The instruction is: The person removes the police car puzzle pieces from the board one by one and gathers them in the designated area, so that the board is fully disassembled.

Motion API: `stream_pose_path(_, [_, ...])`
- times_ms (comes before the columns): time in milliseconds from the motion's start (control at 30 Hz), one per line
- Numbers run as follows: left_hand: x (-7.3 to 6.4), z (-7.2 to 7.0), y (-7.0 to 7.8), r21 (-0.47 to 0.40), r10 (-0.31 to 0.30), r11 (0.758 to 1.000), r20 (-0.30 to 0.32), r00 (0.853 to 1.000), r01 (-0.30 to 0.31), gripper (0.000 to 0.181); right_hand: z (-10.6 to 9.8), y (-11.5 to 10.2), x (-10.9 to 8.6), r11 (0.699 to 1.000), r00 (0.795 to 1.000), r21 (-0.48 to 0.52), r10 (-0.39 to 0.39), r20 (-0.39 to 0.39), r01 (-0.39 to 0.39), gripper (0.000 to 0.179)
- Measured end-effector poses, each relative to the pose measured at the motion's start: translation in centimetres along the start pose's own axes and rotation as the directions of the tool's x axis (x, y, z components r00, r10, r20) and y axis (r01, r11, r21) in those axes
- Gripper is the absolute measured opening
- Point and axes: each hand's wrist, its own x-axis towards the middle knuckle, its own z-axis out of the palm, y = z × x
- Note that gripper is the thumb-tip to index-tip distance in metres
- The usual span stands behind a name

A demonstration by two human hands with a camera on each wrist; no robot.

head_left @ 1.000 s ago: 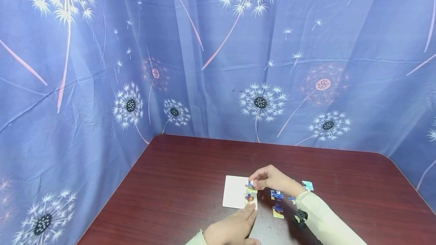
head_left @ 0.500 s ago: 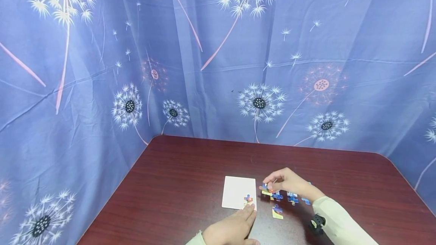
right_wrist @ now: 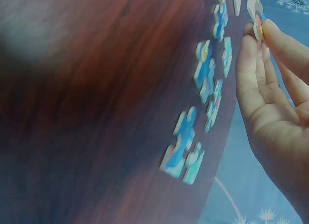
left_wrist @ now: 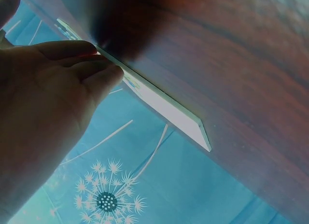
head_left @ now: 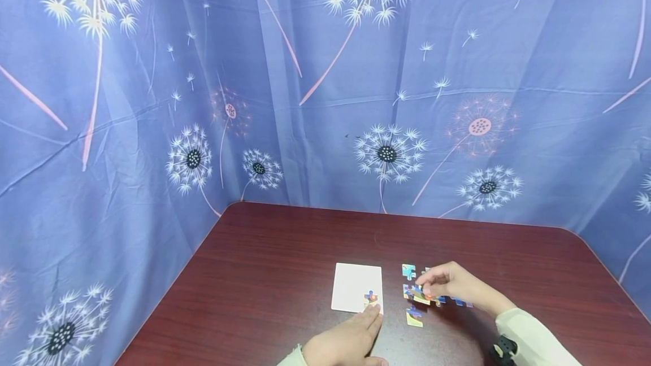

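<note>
My left hand (head_left: 346,336) rests with extended fingers on the near right corner of a white square puzzle board (head_left: 350,287). Just beyond those fingertips, a colourful jigsaw piece (head_left: 370,297) lies on the board. To the right, my right hand (head_left: 454,287) pinches another jigsaw piece (right_wrist: 258,19) between thumb and fingers, over the loose pieces. In the right wrist view this piece stands tilted above the table. In the left wrist view the board (left_wrist: 169,110) shows edge-on, partly covered by the fingers.
Several loose jigsaw pieces lie right of the board, among them a light blue one (head_left: 408,271) and a blue-yellow one (head_left: 414,317). Some are partly hidden by the right hand. The dark red table (head_left: 285,253) ends at a blue dandelion-print curtain (head_left: 315,129).
My right hand has lifted a jigsaw piece off the board's right side and carried it rightward over the loose pieces. My left hand has stayed at the board's corner.
</note>
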Motion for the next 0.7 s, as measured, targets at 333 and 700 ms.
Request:
stream_pose_path(333, [0.1, 0.2, -0.1, 0.045, 0.013, 0.999, -0.003, 1.000, -0.013, 0.078, -0.5, 1.3, -2.1, 0.991, 0.992, 0.092, -0.100, 0.078, 0.093, 0.026])
stream_pose_path(700, [0.1, 0.2, -0.1, 0.052, 0.022, 0.998, -0.006, 1.000, -0.021, 0.079, -0.7, 2.2, -3.4, 0.972, 0.979, 0.220, -0.122, 0.161, 0.085, 0.024])
